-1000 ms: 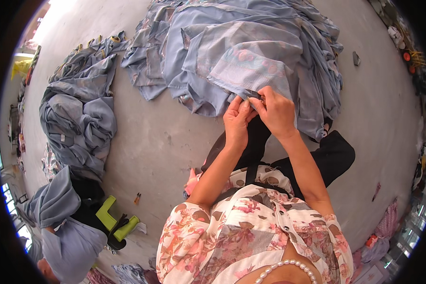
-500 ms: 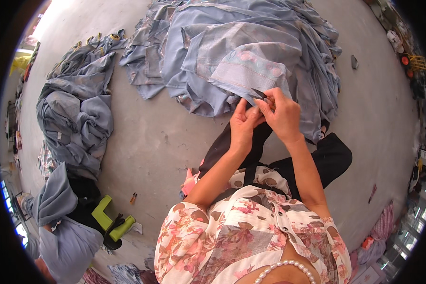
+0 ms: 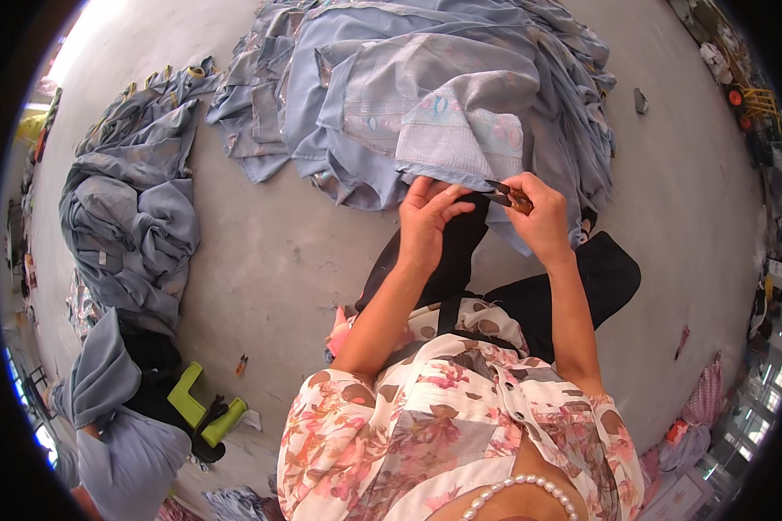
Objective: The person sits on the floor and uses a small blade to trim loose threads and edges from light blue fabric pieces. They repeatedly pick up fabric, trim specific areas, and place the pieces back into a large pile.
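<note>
Left hand (image 3: 426,224) pinches the edge of the patterned blue-grey cloth (image 3: 456,146) at the near side of the heap (image 3: 575,122), right hand (image 3: 540,219) is closed around dark-bladed snips (image 3: 520,201) at that edge, and trimming appears under way, though finished and remaining lengths cannot be told.
</note>
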Tool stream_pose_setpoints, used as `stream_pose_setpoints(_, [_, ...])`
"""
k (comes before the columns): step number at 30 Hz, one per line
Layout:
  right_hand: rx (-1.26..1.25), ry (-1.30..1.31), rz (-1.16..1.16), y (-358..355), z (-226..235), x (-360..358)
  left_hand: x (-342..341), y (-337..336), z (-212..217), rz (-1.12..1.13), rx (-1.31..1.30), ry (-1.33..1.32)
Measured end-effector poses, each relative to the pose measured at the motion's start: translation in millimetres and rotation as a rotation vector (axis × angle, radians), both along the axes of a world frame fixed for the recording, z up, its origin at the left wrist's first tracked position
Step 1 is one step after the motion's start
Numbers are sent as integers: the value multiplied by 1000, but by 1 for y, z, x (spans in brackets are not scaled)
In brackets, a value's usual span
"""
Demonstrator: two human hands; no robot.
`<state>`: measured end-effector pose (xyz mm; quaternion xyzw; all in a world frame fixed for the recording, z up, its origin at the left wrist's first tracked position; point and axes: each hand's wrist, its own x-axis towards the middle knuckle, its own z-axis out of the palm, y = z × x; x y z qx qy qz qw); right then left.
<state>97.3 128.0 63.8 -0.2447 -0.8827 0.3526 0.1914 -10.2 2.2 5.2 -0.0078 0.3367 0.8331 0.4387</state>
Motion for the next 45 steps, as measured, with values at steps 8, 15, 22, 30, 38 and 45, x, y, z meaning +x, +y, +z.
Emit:
stream_pose_setpoints(8, [73, -18, 35, 2, 1, 7, -5, 2, 1, -91, 38, -76])
stream_pose_setpoints(15, [143, 117, -40, -4, 9, -4, -8, 2, 13, -28, -13, 64])
stream_pose_setpoints(22, [246, 98, 7, -4, 7, -11, -7, 1, 25, -5, -26, 191])
stream_pose_setpoints(30, [278, 97, -3, -6, 6, -19, -4, 2, 29, -21, -12, 267])
stream_pose_setpoints(38, [-53, 281, -208, -4, 6, -17, -6, 1, 29, -32, -4, 222])
stream_pose_setpoints(45, [168, 112, 13, -2, 6, -14, -2, 1, 28, -48, 5, 295])
